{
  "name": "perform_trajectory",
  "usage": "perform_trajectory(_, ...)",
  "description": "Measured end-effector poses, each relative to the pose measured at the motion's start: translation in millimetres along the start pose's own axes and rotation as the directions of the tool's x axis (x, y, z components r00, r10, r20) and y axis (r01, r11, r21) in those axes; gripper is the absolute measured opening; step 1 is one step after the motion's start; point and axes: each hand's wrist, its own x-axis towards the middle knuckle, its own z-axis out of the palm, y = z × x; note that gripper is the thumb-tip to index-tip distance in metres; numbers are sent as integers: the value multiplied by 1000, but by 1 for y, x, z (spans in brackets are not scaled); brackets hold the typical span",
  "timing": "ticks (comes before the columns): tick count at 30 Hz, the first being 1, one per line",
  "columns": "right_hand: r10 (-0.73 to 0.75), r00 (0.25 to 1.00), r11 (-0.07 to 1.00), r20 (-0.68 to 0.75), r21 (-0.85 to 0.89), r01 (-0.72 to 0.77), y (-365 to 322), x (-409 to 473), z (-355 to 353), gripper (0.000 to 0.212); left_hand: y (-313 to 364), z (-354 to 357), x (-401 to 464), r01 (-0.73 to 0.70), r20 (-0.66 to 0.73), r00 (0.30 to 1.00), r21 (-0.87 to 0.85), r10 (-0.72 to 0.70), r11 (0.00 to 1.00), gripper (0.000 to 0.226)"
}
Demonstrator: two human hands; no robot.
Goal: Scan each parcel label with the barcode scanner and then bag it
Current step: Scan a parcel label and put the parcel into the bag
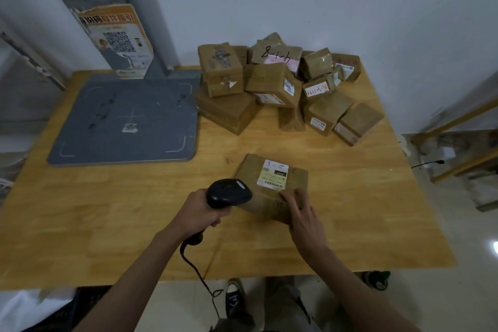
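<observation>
A brown cardboard parcel [293, 178] lies on the wooden table [107, 210] near its front, with a white and yellow label [273, 173] facing up. My left hand [200, 211] grips the handle of a black barcode scanner [229, 193], whose head points at the parcel's left side. Its black cable hangs down over the table's front edge. My right hand [301, 211] rests with straight fingers on the parcel's near right corner.
A heap of several taped brown parcels [275, 86] fills the table's back right. A grey scanning platform [126, 118] with an upright post [113, 35] takes the back left. A white bag [29, 307] shows at the lower left, below the table.
</observation>
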Motion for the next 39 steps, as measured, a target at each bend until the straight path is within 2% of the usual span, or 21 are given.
perform_trajectory(5, 38, 996, 999, 85, -24, -36, 24, -14, 20, 96, -5, 6, -1, -47, 20, 999, 119, 45, 992, 16)
perform_trajectory(9, 59, 992, 998, 114, 21, -61, 25, 0, 10, 77, 0, 11, 3, -53, 25, 999, 188, 49, 981, 20)
perform_trajectory(10, 70, 989, 997, 132, 19, -73, 25, 7, 4, 79, 2, 13, 5, -53, 27, 998, 204, 48, 978, 21)
perform_trajectory(14, 15, 972, 997, 233, -72, 2, 28, 51, -17, 116, 9, 20, 11, -48, 29, 999, 237, 43, 970, 27)
perform_trajectory(18, -125, 913, 959, 388, -188, 211, 38, 94, -32, 123, 12, 25, 14, -21, 31, 999, 267, 13, 963, 32)
perform_trajectory(21, -127, 869, 935, 478, -234, 266, 45, 106, -33, 125, 9, 24, 16, 11, 23, 1000, 282, -18, 959, 35)
perform_trajectory(24, -85, 911, 950, 404, -243, 197, 44, 97, -25, 123, 7, 22, 18, 41, 10, 999, 310, -46, 950, 33)
perform_trajectory(26, -6, 952, 966, 307, -245, 86, 37, 81, -18, 118, 8, 23, 19, 38, 14, 999, 322, -45, 946, 29)
perform_trajectory(29, 109, 967, 971, 231, -231, -55, 24, 59, -12, 117, 11, 27, 19, 25, 26, 999, 336, -36, 942, 20)
perform_trajectory(33, 107, 967, 959, 230, -281, -39, 12, 41, -7, 132, 14, 34, 20, -9, 35, 999, 373, -5, 928, 19)
perform_trajectory(39, 145, 964, 950, 224, -304, -73, 0, 34, 0, 134, 33, 43, 24, -60, 65, 997, 511, 31, 858, 16)
